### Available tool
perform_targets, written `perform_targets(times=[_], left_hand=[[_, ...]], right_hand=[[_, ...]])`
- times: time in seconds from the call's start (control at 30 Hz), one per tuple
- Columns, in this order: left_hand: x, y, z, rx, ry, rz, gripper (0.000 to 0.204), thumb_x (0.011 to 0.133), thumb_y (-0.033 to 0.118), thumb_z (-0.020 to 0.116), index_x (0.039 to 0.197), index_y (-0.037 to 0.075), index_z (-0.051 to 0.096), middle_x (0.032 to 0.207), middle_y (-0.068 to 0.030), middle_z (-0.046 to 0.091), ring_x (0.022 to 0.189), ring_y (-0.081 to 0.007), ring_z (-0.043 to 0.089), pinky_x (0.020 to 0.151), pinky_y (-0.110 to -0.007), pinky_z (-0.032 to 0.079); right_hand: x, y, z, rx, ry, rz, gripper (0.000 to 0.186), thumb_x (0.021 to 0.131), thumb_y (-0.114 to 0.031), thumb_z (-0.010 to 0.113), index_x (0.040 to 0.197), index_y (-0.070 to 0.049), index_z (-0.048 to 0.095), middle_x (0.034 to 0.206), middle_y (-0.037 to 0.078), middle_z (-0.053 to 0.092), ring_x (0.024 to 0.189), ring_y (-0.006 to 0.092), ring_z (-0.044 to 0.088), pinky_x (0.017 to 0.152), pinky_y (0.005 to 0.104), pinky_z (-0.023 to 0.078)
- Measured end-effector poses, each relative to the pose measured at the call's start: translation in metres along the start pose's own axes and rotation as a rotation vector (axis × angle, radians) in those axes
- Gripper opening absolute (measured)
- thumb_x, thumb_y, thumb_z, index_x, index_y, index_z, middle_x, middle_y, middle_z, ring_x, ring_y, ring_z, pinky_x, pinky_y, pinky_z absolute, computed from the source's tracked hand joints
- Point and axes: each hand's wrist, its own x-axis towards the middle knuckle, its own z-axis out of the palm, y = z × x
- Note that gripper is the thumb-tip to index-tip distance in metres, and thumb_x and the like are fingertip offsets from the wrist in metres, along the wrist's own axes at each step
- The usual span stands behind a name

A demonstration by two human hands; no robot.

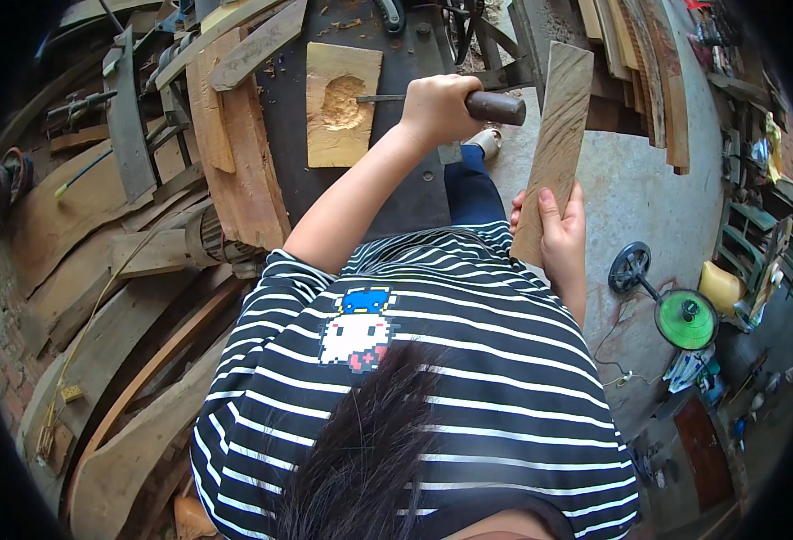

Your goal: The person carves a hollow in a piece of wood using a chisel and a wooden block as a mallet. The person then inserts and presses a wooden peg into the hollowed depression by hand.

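Observation:
My left hand (437, 110) is closed around a chisel (498, 108) with a dark, thick handle. The handle's end sticks out to the right of my fist, and the thin metal blade points left. The blade's tip lies over or against the edge of a rough hollow in a pale wooden block (342, 148). Off to the right, my right hand (563, 225) grips the lower end of a long, flat piece of wood (560, 108), held slanting upward. The wood is apart from the chisel's handle.
The block rests on a dark bench top (396, 193) with scattered wood chips. Reddish boards (243, 153) lie along its left, with curved timber beyond. Stacked planks (657, 81) stand at the far right. A green fan (687, 318) is on the concrete floor (635, 189).

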Motion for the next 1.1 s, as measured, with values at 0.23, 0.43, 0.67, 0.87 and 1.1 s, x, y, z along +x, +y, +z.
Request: perform_targets(times=[0.23,0.43,0.67,0.87,1.1], left_hand=[[-0.010,0.017,-0.024,-0.195,0.001,0.060,0.030,0.059,0.026,0.078,0.083,0.011,0.069,0.077,-0.0118,0.068,0.074,-0.0320,0.066,0.066,-0.039,0.054],[-0.021,0.006,-0.018,-0.145,-0.027,0.149,0.028,0.057,0.025,0.076,0.082,0.015,0.068,0.077,-0.0074,0.069,0.073,-0.0280,0.067,0.066,-0.037,0.055],[-0.019,0.004,0.006,-0.054,-0.046,0.134,0.025,0.056,0.027,0.075,0.078,0.017,0.068,0.074,-0.0042,0.068,0.070,-0.0251,0.067,0.061,-0.035,0.054],[-0.012,0.005,0.015,-0.073,0.081,0.155,0.021,0.057,0.027,0.075,0.075,0.018,0.069,0.070,-0.0028,0.068,0.067,-0.0233,0.067,0.059,-0.034,0.054],[-0.002,-0.005,0.025,0.013,0.174,0.099,0.023,0.057,0.034,0.078,0.070,0.018,0.067,0.067,-0.0041,0.067,0.064,-0.0240,0.067,0.056,-0.034,0.053]], right_hand=[[-0.006,0.016,0.002,0.034,-0.069,0.035,0.028,0.101,-0.020,0.048,0.121,-0.003,0.037,0.088,0.013,0.060,0.070,0.0185,0.061,0.062,0.0320,0.054],[-0.008,0.010,0.003,0.002,-0.012,-0.002,0.031,0.101,-0.021,0.049,0.125,-0.004,0.038,0.089,0.013,0.060,0.070,0.0186,0.061,0.062,0.0325,0.054],[-0.022,-0.027,-0.006,-0.117,0.166,-0.309,0.036,0.101,-0.025,0.048,0.130,-0.006,0.037,0.088,0.014,0.061,0.069,0.0194,0.061,0.061,0.0330,0.054],[-0.021,-0.013,0.000,0.119,0.511,-0.324,0.033,0.103,-0.030,0.044,0.124,-0.005,0.040,0.087,0.014,0.059,0.070,0.0198,0.058,0.060,0.0317,0.052],[-0.030,-0.034,-0.007,-0.140,0.303,-0.202,0.028,0.101,-0.025,0.050,0.117,-0.004,0.044,0.088,0.011,0.062,0.067,0.0171,0.060,0.058,0.0296,0.052]])
